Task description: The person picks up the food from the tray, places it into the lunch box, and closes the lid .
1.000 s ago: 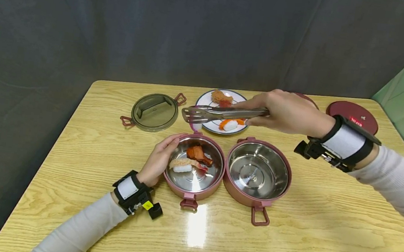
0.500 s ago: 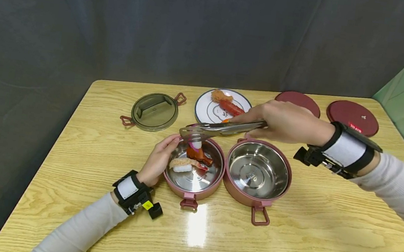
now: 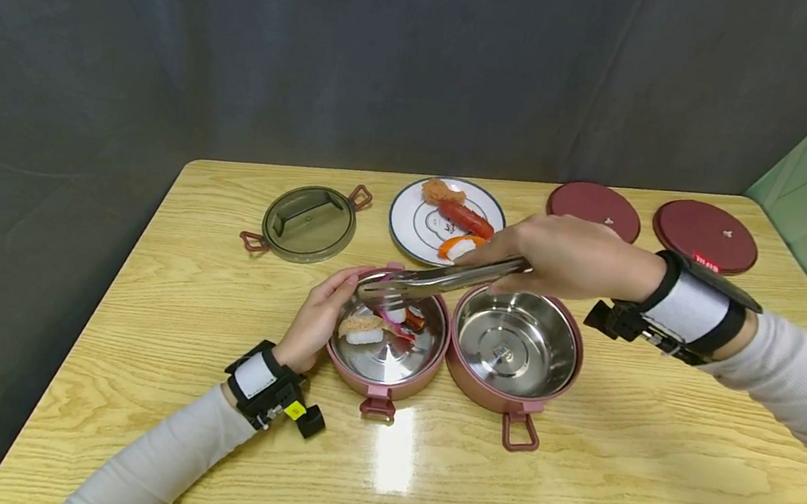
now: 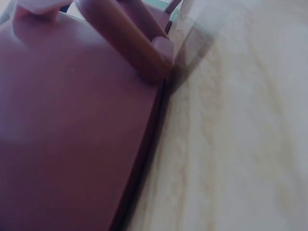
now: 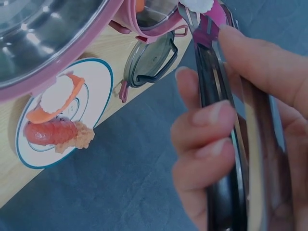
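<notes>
My right hand (image 3: 554, 255) grips metal tongs (image 3: 438, 280), their slotted tips reaching inside the left pink pot (image 3: 379, 390). Between those tips is a magenta-and-white toy sushi piece (image 5: 216, 13), low in the pot in the head view. Beside it lie a shrimp sushi (image 3: 364, 329) and a brown drumstick (image 3: 414, 318), partly covered by the tongs and the magenta piece. My left hand (image 3: 315, 321) rests along the pot's left side, fingers extended at the rim. In the left wrist view only the pot's outer wall (image 4: 72, 120) shows, without fingers.
A second pink steel-lined pot (image 3: 512, 354) stands right beside the first. Behind them, a white plate (image 3: 406, 231) bears fried chicken (image 3: 441, 191), a red sausage (image 3: 466, 218) and orange-topped sushi (image 3: 460, 247). A clear lid (image 3: 309, 245) lies left; two maroon lids (image 3: 594, 204) lie back right.
My right hand has brought the tongs and the magenta sushi forward and down, from beside the plate into the left pot, over the drumstick. My left hand has stayed put.
</notes>
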{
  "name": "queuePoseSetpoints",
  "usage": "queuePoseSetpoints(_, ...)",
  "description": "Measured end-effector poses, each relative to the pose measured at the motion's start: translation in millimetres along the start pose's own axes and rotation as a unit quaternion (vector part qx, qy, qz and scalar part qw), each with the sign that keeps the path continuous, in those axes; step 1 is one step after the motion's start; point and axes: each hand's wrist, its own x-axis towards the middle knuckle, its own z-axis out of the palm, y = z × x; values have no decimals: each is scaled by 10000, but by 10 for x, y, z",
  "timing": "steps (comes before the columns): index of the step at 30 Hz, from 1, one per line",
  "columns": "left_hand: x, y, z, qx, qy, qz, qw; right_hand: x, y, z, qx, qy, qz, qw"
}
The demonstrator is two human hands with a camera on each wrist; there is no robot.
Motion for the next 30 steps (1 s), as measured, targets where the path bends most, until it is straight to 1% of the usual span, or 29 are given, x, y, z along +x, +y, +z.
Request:
queuePoseSetpoints(2,0,-5,-5,22,-16,3,10000,0,-14,9,3,-124,79,9999)
queuePoseSetpoints(6,-11,-1,0,220,96,-15,9997,9,-25,38,23,-296,139,9995)
queuePoseSetpoints(14,-16,1,1,139,67,36,9999,20,-38,93,-59,-380,104,9992)
queuePoseSetpoints(17,-13,-2,-5,125,55,41,9999,22,-43,101,-32,-403,151,9991)
queuePoseSetpoints(21,-16,3,-4,120,65,34,9999,28,-45,123,158,-451,108,9988)
queuePoseSetpoints(25,-17,9,3,133,102,2,9999,43,-41,159,318,-457,-92,9984)
queuePoseSetpoints(30,-9,5,7,131,130,-6,9998,64,-45,200,263,-536,-186,9980)
